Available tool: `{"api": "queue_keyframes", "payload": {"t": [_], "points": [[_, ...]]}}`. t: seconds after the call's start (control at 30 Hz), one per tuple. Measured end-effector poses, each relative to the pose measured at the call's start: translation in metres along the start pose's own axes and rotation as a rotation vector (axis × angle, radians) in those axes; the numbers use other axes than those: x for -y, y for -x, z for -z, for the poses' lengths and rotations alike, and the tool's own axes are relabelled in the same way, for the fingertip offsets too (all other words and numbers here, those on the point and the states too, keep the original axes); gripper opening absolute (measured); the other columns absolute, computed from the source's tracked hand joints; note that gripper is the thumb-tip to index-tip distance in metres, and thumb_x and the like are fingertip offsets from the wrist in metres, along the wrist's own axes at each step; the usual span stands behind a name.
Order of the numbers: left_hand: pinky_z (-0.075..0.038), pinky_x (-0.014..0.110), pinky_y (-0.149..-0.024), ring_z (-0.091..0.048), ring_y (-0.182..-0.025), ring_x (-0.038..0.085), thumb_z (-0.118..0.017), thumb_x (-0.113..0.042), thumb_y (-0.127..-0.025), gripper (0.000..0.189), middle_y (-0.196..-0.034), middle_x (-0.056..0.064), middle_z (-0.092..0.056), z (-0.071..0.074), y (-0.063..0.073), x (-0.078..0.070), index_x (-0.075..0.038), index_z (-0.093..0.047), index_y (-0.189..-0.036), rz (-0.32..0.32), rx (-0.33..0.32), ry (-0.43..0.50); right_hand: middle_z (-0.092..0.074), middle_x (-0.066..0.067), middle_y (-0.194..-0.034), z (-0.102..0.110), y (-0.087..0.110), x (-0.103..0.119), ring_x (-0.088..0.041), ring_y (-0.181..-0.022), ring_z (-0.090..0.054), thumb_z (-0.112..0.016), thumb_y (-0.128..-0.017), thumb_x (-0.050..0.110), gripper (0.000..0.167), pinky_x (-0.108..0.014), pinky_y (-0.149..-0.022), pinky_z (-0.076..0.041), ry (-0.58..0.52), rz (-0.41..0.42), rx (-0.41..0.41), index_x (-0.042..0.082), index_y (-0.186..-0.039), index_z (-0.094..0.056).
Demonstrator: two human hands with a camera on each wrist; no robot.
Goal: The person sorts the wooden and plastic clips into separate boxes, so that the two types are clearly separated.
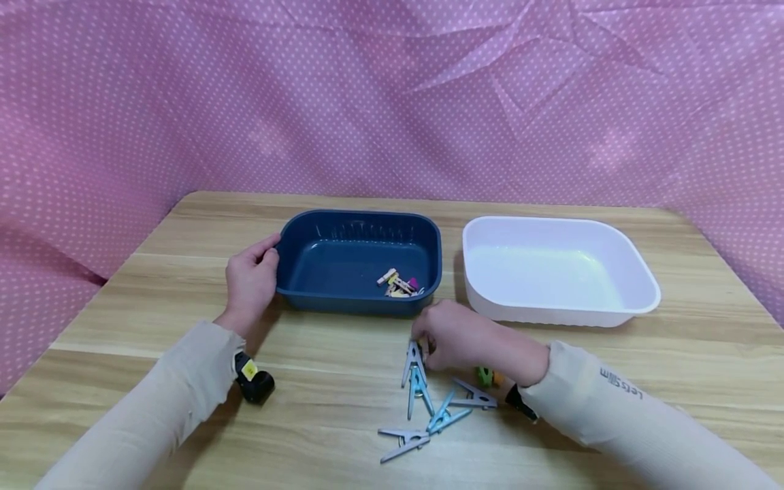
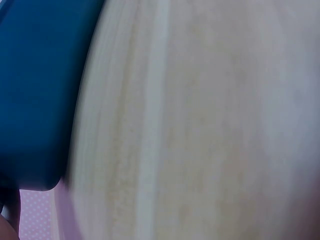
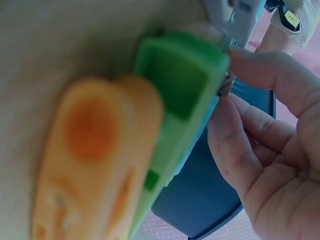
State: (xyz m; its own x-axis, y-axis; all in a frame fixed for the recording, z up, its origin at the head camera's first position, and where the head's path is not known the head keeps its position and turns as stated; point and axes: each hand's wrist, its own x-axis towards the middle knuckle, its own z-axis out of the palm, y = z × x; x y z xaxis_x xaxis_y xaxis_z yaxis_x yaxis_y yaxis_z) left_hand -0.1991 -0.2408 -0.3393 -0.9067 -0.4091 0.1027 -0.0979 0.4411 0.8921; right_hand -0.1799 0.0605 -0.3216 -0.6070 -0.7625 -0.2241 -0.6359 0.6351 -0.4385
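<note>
My left hand point(image 1: 251, 278) holds the left end of a dark blue basin point(image 1: 361, 304), whose outer wall also fills the upper left of the left wrist view. Inside it, toward the right front, lies a small heap of mini wooden clothespins point(image 1: 401, 284). Just in front of the basin, my right hand point(image 1: 456, 337) pinches a small brownish clothespin point(image 3: 227, 84), mostly hidden by thumb and fingertips. Under and beside that hand are grey clothespins point(image 1: 412, 357) and light blue clothespins point(image 1: 446, 416). A green clothespin point(image 3: 172, 85) and an orange clothespin point(image 3: 95, 150) lie below the right wrist.
A white basin point(image 1: 557, 314) stands to the right of the blue one, with a narrow gap between them. Both rest on a wooden table point(image 1: 331, 422). Pink dotted cloth point(image 1: 392, 102) hangs behind the table and along its sides.
</note>
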Motion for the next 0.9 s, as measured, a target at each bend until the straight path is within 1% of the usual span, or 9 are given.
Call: {"api": "queue_keyframes", "payload": {"t": [0.03,0.13,0.3,0.4,0.5,0.7,0.9], "points": [[-0.038,0.033,-0.103,-0.043,-0.128,0.015,-0.040,-0.017,-0.097,0.037,-0.137,0.003,-0.049,0.000,0.000,0.000,-0.011,-0.053,-0.131,0.001,-0.001,-0.002,-0.063,0.003,-0.081,0.000,0.000,0.000,-0.007,-0.053,-0.048,-0.068,-0.071,0.004,0.031,-0.020,-0.047,-0.038,-0.009,-0.012,-0.006,0.007,-0.102,-0.071],[-0.038,0.032,-0.103,-0.043,-0.128,0.015,-0.040,-0.017,-0.097,0.037,-0.137,0.004,-0.049,0.000,0.000,0.000,-0.011,-0.053,-0.131,0.005,-0.004,-0.002,-0.063,0.003,-0.080,0.000,0.001,0.001,-0.007,-0.055,-0.050,-0.068,-0.071,0.005,0.031,-0.020,-0.049,-0.041,-0.027,-0.044,-0.025,0.008,-0.101,-0.071],[-0.038,0.033,-0.103,-0.043,-0.128,0.015,-0.040,-0.018,-0.097,0.037,-0.137,0.003,-0.049,-0.001,0.000,0.000,-0.012,-0.053,-0.131,0.008,0.001,-0.004,-0.062,0.003,-0.083,0.001,0.004,-0.001,-0.007,-0.066,-0.053,-0.070,-0.070,0.006,0.027,-0.019,-0.056,-0.047,-0.073,-0.051,-0.099,0.008,-0.096,-0.071],[-0.038,0.032,-0.103,-0.043,-0.128,0.014,-0.040,-0.018,-0.097,0.037,-0.137,0.003,-0.049,-0.001,-0.001,0.000,-0.012,-0.053,-0.131,0.008,-0.002,0.000,-0.062,0.004,-0.083,0.002,0.006,-0.002,-0.007,-0.068,-0.052,-0.072,-0.068,0.007,0.026,-0.019,-0.059,-0.047,-0.088,-0.040,-0.145,0.009,-0.094,-0.072],[-0.038,0.032,-0.103,-0.043,-0.127,0.014,-0.041,-0.017,-0.097,0.037,-0.137,0.003,-0.049,-0.001,0.000,0.000,-0.012,-0.054,-0.131,0.006,-0.009,0.003,-0.061,0.005,-0.080,0.003,0.007,-0.004,-0.006,-0.066,-0.052,-0.072,-0.067,0.008,0.027,-0.018,-0.058,-0.046,-0.094,-0.021,-0.176,0.009,-0.094,-0.072],[-0.038,0.032,-0.103,-0.044,-0.127,0.014,-0.042,-0.017,-0.097,0.036,-0.136,0.004,-0.050,-0.001,0.000,0.000,-0.012,-0.054,-0.130,-0.004,-0.015,-0.001,-0.062,0.007,-0.077,0.004,0.009,-0.006,-0.003,-0.066,-0.052,-0.071,-0.065,0.009,0.029,-0.017,-0.060,-0.046,-0.085,0.024,-0.216,0.008,-0.094,-0.072],[-0.037,0.032,-0.104,-0.042,-0.128,0.014,-0.040,-0.017,-0.097,0.037,-0.138,0.003,-0.048,-0.001,0.000,0.000,-0.012,-0.052,-0.132,0.011,0.002,0.001,-0.062,0.006,-0.078,0.006,0.012,-0.005,-0.003,-0.066,-0.053,-0.071,-0.065,0.009,0.031,-0.017,-0.060,-0.048,-0.131,0.071,-0.236,0.006,-0.096,-0.072]]}}
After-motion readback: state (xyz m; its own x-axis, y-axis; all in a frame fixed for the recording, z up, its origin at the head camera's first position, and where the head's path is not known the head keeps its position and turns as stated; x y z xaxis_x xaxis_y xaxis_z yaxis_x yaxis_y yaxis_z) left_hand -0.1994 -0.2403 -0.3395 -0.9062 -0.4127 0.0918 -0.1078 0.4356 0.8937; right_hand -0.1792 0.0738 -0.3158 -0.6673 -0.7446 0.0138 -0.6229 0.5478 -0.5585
